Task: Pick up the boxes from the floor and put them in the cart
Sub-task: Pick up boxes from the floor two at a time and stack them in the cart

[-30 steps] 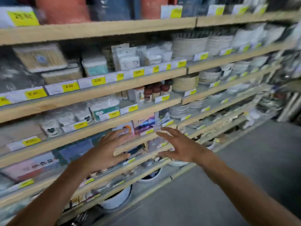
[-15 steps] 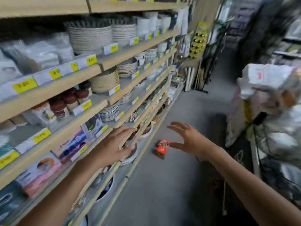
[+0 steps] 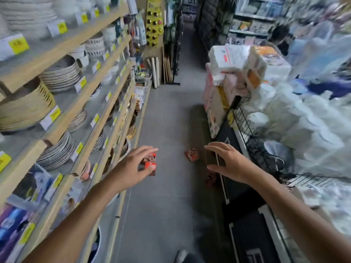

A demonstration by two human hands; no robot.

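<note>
A: Nearest, what do the hands do?
B: The left hand [image 3: 133,166] and the right hand [image 3: 227,161] reach forward over the grey floor [image 3: 167,205], fingers spread apart, holding nothing.
A: The boxes?
B: One red box [image 3: 151,165] lies on the floor at eleven o'clock, partly behind the left fingertips. Another red box [image 3: 192,154] sits farther, about twelve. A wire cart [image 3: 245,118] stands at two o'clock, shelves [image 3: 76,103] at ten.

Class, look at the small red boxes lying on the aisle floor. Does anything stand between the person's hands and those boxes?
Nothing visible does. The left hand and right hand are open and empty above bare grey floor. One red box lies in the open between them; another red box shows partly behind the left hand's fingers. How far below the hands they lie cannot be told.
</note>
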